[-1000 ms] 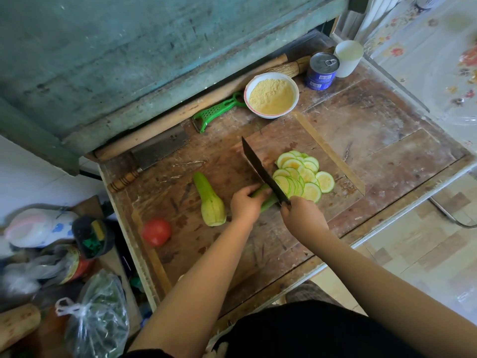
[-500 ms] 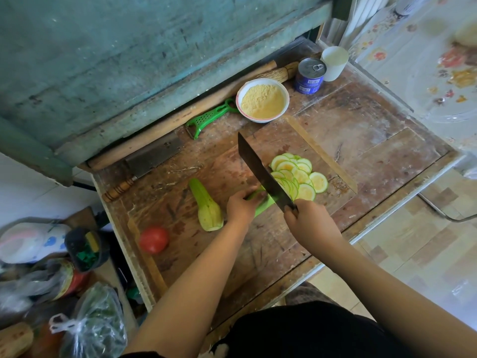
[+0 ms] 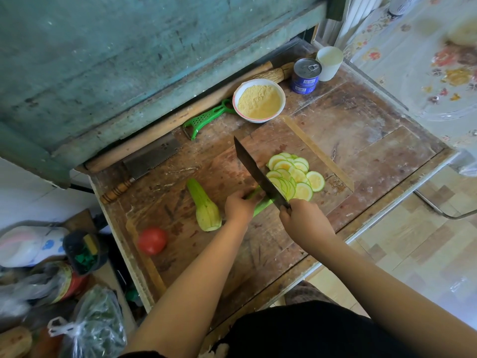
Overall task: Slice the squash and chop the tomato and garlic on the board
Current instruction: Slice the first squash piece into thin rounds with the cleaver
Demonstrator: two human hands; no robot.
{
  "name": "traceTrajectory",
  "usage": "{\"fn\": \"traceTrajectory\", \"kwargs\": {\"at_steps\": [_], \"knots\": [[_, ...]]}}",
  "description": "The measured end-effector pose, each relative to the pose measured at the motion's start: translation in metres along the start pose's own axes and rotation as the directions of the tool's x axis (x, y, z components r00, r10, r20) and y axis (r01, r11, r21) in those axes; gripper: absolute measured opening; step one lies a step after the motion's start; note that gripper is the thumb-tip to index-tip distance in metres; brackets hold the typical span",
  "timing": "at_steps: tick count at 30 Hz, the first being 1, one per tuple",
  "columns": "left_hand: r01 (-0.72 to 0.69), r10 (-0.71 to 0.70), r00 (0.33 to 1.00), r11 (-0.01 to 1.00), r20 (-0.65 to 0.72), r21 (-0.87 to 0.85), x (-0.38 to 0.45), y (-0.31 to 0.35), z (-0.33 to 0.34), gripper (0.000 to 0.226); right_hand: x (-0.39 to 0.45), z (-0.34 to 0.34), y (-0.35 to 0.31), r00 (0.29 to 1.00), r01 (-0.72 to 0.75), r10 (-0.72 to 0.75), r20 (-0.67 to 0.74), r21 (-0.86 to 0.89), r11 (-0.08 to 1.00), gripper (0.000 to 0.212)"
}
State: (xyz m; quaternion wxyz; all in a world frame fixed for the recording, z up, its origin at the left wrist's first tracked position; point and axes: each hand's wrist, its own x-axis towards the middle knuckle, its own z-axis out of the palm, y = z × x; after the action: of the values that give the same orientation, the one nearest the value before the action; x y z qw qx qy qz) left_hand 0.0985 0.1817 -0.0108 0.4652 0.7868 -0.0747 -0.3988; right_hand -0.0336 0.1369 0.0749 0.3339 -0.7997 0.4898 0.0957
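Right hand (image 3: 304, 223) has a closed grip on the handle of the dark knife (image 3: 258, 174), blade angled away from the body with its edge at the cut end of the squash (image 3: 260, 205). Left hand (image 3: 238, 206) grips that squash, fingers curled over the green stub, pinning it to the cutting board (image 3: 219, 161).

Squash slices (image 3: 294, 177) are fanned out in an overlapping pile just right of the blade, on the board. A second squash piece (image 3: 205, 209) — pale, peeled, narrow end pointing away — lies on the board just left of the left hand. Tomato (image 3: 152, 240) sits whole near the board's left near corner, apart from the squash. Garlic: can't spot it.

Along the back of the bench (image 3: 374, 140): cleaver with a wooden handle (image 3: 144, 166), a long wooden rolling pin (image 3: 180, 117), green peeler (image 3: 206, 118), white bowl of yellow meal (image 3: 259, 100), blue tin can (image 3: 305, 76), white cup (image 3: 329, 63) — can and cup side by side at the far right corner.

Left of the bench, lower down: a plastic bag of greens (image 3: 95, 326) among blurred clutter.
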Motion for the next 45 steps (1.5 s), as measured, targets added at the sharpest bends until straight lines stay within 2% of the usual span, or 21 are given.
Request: {"fn": "traceTrajectory", "kwargs": {"at_steps": [8, 15, 24, 31, 45], "knots": [[0.019, -0.019, 1.000, 0.999, 0.000, -0.027, 0.001, -0.001, 0.000, 0.042, 0.012, 0.007, -0.001, 0.999, -0.020, 0.020, 0.047, -0.002, 1.000, 0.034], [0.010, -0.010, 1.000, 1.000, 0.012, -0.010, -0.001, 0.001, -0.001, 0.042, 0.025, 0.013, -0.003, 0.993, -0.067, 0.063, 0.096, 0.034, 0.997, 0.036], [-0.011, 0.010, 0.999, 1.000, 0.041, 0.017, -0.002, 0.002, -0.003, 0.044, 0.016, 0.008, 0.001, 0.997, -0.064, 0.060, 0.046, 0.087, 0.994, 0.033], [-0.028, 0.029, 1.000, 0.999, 0.008, -0.022, 0.002, -0.003, -0.002, 0.031, -0.002, -0.007, -0.004, 1.000, 0.005, -0.006, 0.019, 0.066, 0.998, 0.035], [-0.020, 0.020, 1.000, 1.000, 0.015, -0.005, 0.004, -0.004, 0.000, 0.039, -0.007, -0.007, -0.005, 1.000, 0.006, -0.006, 0.007, 0.034, 0.999, 0.037]]}}
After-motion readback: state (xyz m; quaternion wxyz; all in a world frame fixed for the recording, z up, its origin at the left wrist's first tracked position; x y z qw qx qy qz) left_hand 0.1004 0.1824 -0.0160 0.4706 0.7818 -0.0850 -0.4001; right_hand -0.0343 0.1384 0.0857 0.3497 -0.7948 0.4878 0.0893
